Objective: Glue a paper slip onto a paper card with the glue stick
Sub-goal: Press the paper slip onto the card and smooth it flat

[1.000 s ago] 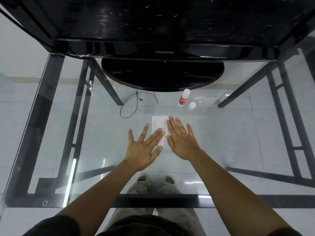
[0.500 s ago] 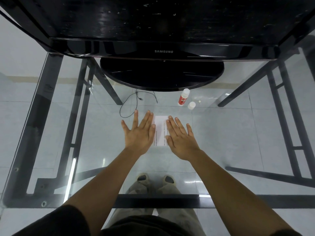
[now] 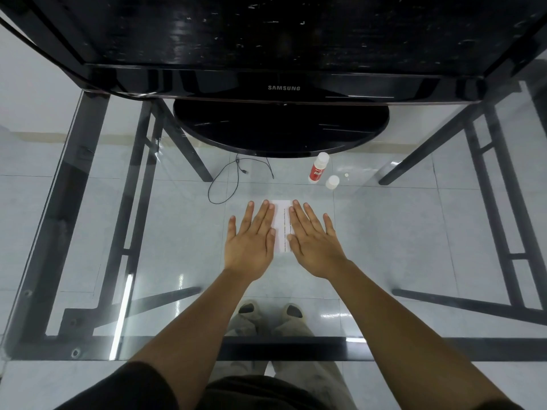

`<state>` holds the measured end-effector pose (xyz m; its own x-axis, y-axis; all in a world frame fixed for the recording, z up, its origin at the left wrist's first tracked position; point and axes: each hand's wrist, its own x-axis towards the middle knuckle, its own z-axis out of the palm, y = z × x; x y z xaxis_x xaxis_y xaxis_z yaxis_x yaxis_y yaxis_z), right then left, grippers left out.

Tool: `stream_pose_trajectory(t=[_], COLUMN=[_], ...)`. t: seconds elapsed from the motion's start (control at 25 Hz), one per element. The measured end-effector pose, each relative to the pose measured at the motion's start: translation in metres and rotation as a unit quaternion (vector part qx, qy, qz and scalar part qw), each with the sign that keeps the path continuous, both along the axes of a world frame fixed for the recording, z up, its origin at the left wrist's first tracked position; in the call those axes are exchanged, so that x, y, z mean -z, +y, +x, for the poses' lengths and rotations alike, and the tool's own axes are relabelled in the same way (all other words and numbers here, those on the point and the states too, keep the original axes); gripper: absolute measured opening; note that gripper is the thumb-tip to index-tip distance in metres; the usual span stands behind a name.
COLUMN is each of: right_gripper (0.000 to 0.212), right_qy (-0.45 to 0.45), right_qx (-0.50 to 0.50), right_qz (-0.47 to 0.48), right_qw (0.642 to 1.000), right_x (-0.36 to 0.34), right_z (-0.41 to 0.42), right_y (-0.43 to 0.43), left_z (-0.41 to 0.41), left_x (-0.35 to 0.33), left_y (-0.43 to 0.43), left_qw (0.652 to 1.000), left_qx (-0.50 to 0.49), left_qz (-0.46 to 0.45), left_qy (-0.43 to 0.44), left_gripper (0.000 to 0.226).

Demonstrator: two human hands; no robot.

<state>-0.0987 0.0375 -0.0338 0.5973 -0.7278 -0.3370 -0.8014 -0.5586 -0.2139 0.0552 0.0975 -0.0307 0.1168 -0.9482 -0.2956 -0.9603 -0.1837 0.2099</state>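
On a glass table (image 3: 88, 238), a person's left hand (image 3: 250, 244) and right hand (image 3: 312, 245) lie palm down with fingers spread and flat, gripping nothing, one on each side of a white sheet of paper (image 3: 282, 226). Each hand covers an outer edge of the sheet, so only a narrow strip shows between them; fine print runs along that strip, too small to read. Whether this is the card, the slip, or one laid on the other cannot be told.

Beyond the fingertips and to the right, a glue stick (image 3: 318, 168) with a red label stands upright and uncapped, well apart from the hands, and its white cap (image 3: 332, 182) sits just beside it. A small pale speck (image 3: 346, 175) lies near the cap. Bare glass stretches wide to the left and right of the hands and back toward the table's near edge.

At the far side, a black monitor (image 3: 284, 87) on a round base (image 3: 281, 128) fills the top of the frame, its upper part cut off. A thin black cable (image 3: 233, 182) loops on the tiled floor (image 3: 414, 232) under the glass, where dark table legs also show through. The person's two feet (image 3: 270, 313) are visible through the glass, and both forearms run out of the bottom of the frame.

Count: two hands, one visible sheet, one glue stick, one cap, one monitor, one cable.
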Motion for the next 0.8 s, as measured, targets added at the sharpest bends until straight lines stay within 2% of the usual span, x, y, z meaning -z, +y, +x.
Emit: stream_pose_trajectory(t=[0.12, 0.24, 0.28, 0.44, 0.52, 0.68, 0.8], right_gripper=[0.062, 0.057, 0.057, 0.065, 0.067, 0.074, 0.066], right_qy=[-0.042, -0.097, -0.090, -0.042, -0.016, 0.009, 0.016], right_qx=[0.019, 0.101, 0.094, -0.050, -0.045, 0.040, 0.017], right_qz=[0.022, 0.047, 0.037, 0.032, 0.019, -0.020, -0.037], right_qw=[0.999, 0.989, 0.991, 0.997, 0.999, 0.999, 0.999], right_x=[-0.004, -0.014, -0.018, -0.022, -0.018, -0.014, -0.009], right_z=[-0.002, -0.008, -0.011, -0.013, -0.015, -0.009, 0.002], right_y=[0.003, 0.006, 0.010, 0.037, 0.039, 0.035, 0.039], left_z=[0.000, -0.001, -0.001, 0.000, 0.000, -0.001, 0.000], left_x=[0.000, -0.001, -0.001, 0.000, 0.001, 0.000, 0.001], left_y=[0.000, 0.000, 0.000, 0.002, 0.001, 0.000, 0.001], left_qw=[1.000, 1.000, 1.000, 1.000, 1.000, 1.000, 1.000], left_qx=[-0.002, -0.007, -0.004, 0.002, 0.003, 0.003, 0.004], left_qz=[-0.001, -0.007, -0.007, -0.008, -0.006, -0.005, -0.007], left_qy=[0.000, 0.005, 0.003, -0.019, -0.020, -0.014, -0.020], left_gripper=[0.052, 0.052, 0.052, 0.053, 0.053, 0.053, 0.053])
